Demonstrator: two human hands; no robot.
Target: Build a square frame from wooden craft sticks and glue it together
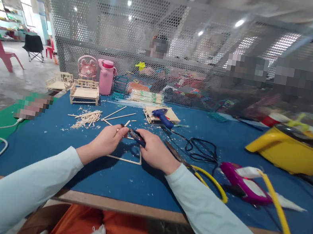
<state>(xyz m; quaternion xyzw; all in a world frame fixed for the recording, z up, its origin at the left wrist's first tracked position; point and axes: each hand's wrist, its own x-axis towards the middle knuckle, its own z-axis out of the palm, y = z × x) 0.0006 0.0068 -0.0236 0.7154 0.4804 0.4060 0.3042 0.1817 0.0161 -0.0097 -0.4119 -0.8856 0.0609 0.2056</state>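
Observation:
My left hand point(106, 140) pinches a short pale wooden stick point(127, 123). My right hand point(155, 151) is closed around dark-handled pliers point(139, 139), whose jaws reach the stick near my left fingertips. Below both hands lies a thin wooden stick frame point(123, 159), partly hidden. Beyond my left hand is a heap of cut sticks point(87, 119), with a few longer sticks point(119, 115) beside it. A blue glue gun point(163, 115) rests on a small wooden stick-built piece point(148, 116) farther back.
Two small stick-built pieces, one like a miniature bed point(84, 94), stand back left near a pink bottle point(106, 80). To the right lie yellow-handled scissors point(213, 182), a black cable point(201, 151), a purple power strip point(245, 185) and a yellow pan point(295, 153). A perforated screen point(110, 16) rises behind.

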